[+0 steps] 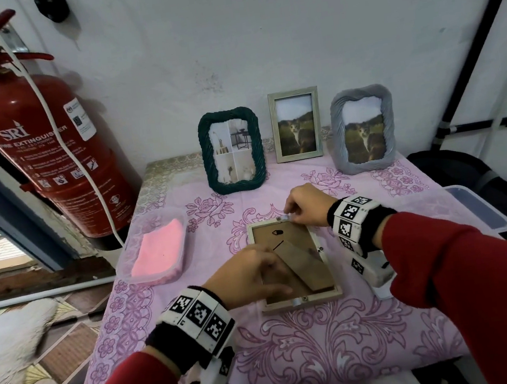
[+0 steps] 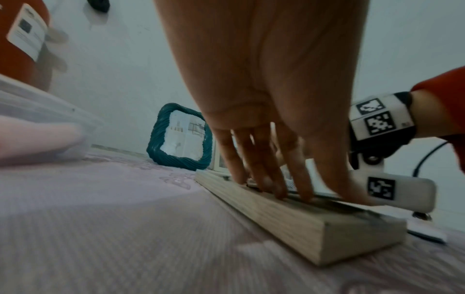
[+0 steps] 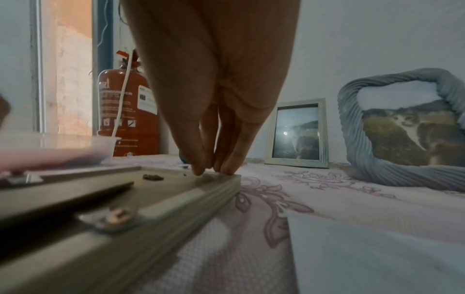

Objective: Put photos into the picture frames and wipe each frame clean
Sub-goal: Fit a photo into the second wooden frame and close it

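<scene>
A light wooden picture frame [image 1: 302, 305] lies face down in the middle of the table, its brown backing board and folded stand facing up. My left hand [image 1: 269, 273] presses on the backing with straight fingers [image 2: 274, 189] near the frame's left rim [image 2: 289, 216]. My right hand [image 1: 293, 214] is at the frame's far edge, fingertips pinching a small metal tab [image 1: 284, 217]. In the right wrist view the fingertips [image 3: 201, 169] touch the frame's far edge [image 3: 216, 187]. Another metal tab [image 3: 113, 217] sits on the near rim.
Three frames stand along the wall: a green one [image 1: 232, 151], a pale wooden one [image 1: 296, 125] and a grey one [image 1: 363, 129], the last two with cat photos. A pink cloth [image 1: 159, 249] lies in a clear tub. A white sheet [image 3: 365, 248] lies right of the frame. A fire extinguisher [image 1: 43, 148] stands left.
</scene>
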